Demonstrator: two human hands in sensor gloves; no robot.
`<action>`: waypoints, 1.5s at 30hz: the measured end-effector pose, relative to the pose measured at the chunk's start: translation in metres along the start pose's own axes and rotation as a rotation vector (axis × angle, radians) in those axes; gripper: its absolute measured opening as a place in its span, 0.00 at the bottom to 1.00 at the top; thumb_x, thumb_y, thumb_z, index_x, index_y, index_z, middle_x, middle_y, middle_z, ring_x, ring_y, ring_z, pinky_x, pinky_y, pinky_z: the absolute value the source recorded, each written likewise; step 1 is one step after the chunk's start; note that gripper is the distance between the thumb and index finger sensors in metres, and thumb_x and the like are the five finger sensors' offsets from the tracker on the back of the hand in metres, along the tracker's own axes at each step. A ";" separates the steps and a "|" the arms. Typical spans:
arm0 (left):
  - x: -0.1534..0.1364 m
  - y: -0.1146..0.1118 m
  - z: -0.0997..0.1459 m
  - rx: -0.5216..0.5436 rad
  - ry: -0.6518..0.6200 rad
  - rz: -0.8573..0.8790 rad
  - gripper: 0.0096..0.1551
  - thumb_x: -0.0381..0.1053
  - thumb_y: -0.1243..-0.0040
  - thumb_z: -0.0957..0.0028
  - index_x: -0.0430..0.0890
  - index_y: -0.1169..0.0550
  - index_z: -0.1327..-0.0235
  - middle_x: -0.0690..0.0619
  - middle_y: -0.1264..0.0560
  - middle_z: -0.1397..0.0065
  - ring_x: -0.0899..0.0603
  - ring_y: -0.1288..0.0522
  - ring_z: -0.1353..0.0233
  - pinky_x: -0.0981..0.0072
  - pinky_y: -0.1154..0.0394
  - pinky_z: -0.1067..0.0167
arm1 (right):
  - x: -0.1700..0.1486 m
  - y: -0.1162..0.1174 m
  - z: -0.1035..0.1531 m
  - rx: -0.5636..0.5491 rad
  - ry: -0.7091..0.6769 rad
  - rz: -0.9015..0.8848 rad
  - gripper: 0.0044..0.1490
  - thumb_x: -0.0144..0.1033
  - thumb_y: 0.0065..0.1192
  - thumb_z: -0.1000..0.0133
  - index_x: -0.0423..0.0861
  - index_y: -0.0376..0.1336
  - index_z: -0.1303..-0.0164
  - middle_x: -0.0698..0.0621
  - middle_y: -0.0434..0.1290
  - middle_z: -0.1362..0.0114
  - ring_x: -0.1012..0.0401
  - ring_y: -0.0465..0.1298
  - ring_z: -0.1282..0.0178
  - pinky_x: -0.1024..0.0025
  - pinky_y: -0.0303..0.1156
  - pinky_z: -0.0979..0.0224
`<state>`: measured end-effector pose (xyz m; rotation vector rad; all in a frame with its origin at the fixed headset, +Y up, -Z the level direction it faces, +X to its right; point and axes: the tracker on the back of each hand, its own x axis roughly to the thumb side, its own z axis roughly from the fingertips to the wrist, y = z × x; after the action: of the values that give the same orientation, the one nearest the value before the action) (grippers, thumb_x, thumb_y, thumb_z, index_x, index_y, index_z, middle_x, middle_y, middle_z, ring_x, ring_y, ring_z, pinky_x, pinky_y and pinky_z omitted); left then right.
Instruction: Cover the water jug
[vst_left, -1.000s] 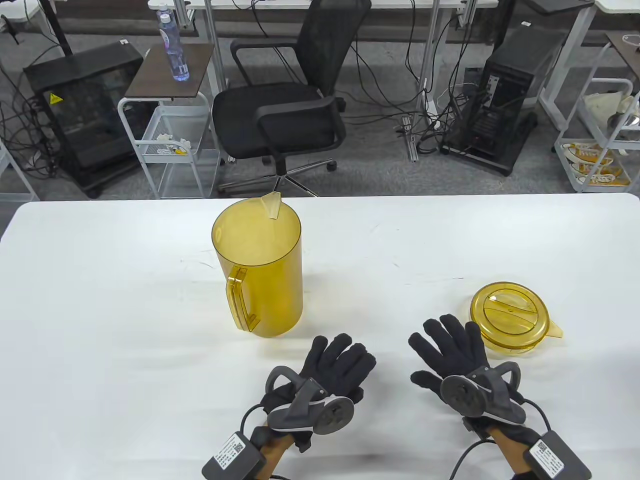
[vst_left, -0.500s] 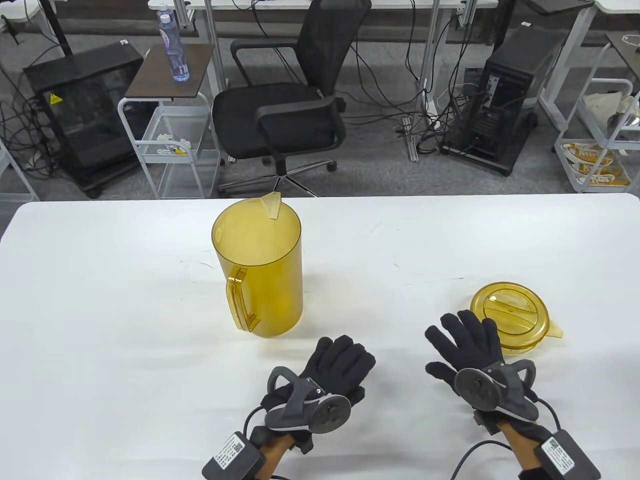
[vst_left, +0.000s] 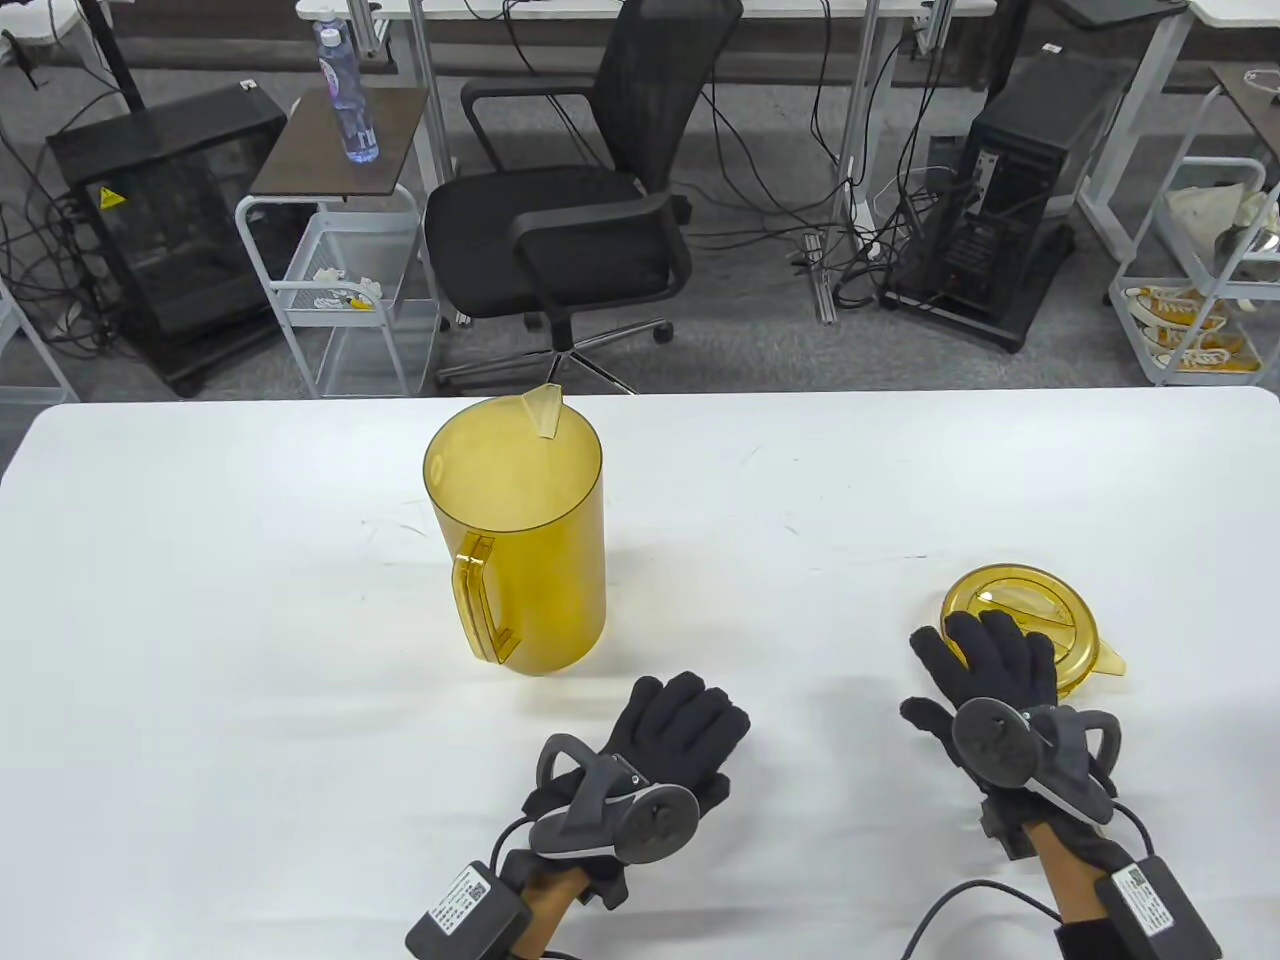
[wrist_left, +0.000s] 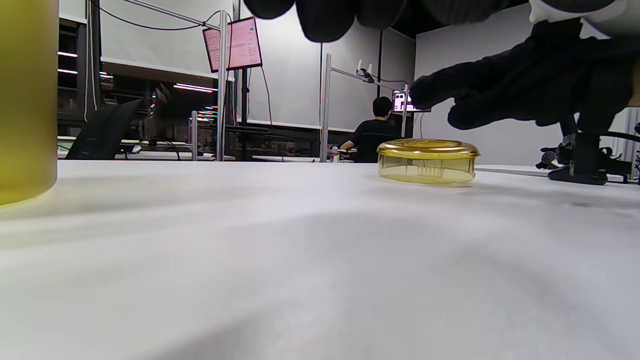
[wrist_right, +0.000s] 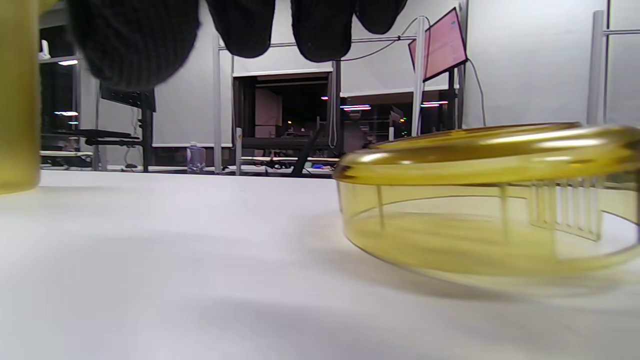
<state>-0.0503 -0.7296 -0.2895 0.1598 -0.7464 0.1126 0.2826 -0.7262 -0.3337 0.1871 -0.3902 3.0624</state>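
On the white table, toward its far middle, the yellow water jug is standing upright with its mouth uncovered, its handle facing the near edge and its spout pointing away. Well apart from it, off to the right, the matching yellow lid is lying flat on the table, its small tab sticking out to the right.

Over the lid's near-left part, the right hand is reaching with its fingers spread and nearly straight, gripping nothing. From the left wrist view, that hand is hovering just above the lid with a clear gap under it, so it is not touching it. From the right wrist view, the fingertips are hanging in the air above the lid's rim.

Near the front middle of the table, the left hand is resting palm-down, fingers relaxed and close together, holding nothing, lying below and to the right of the jug without touching it.

Beyond the table, a black office chair is standing on the floor.
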 end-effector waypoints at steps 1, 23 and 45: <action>0.000 0.000 0.000 0.003 0.000 -0.001 0.39 0.61 0.51 0.40 0.54 0.41 0.15 0.51 0.42 0.09 0.39 0.48 0.11 0.40 0.51 0.17 | -0.003 0.000 -0.001 0.006 0.018 0.005 0.46 0.59 0.65 0.47 0.60 0.53 0.18 0.45 0.56 0.11 0.42 0.50 0.12 0.34 0.49 0.18; 0.000 0.000 0.001 0.025 -0.007 -0.001 0.38 0.61 0.50 0.40 0.54 0.40 0.15 0.51 0.42 0.09 0.39 0.48 0.11 0.39 0.50 0.17 | -0.044 0.026 -0.012 0.131 0.341 0.168 0.51 0.53 0.70 0.47 0.52 0.51 0.16 0.41 0.52 0.11 0.37 0.44 0.14 0.30 0.46 0.21; 0.000 0.000 0.002 0.043 -0.010 -0.009 0.37 0.61 0.50 0.40 0.54 0.39 0.16 0.51 0.41 0.09 0.39 0.48 0.11 0.39 0.50 0.17 | -0.041 0.020 -0.011 0.027 0.361 0.160 0.41 0.43 0.72 0.48 0.57 0.58 0.23 0.46 0.57 0.16 0.39 0.49 0.14 0.31 0.48 0.20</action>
<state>-0.0516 -0.7295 -0.2874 0.2048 -0.7540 0.1197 0.3211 -0.7441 -0.3544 -0.4105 -0.3554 3.1614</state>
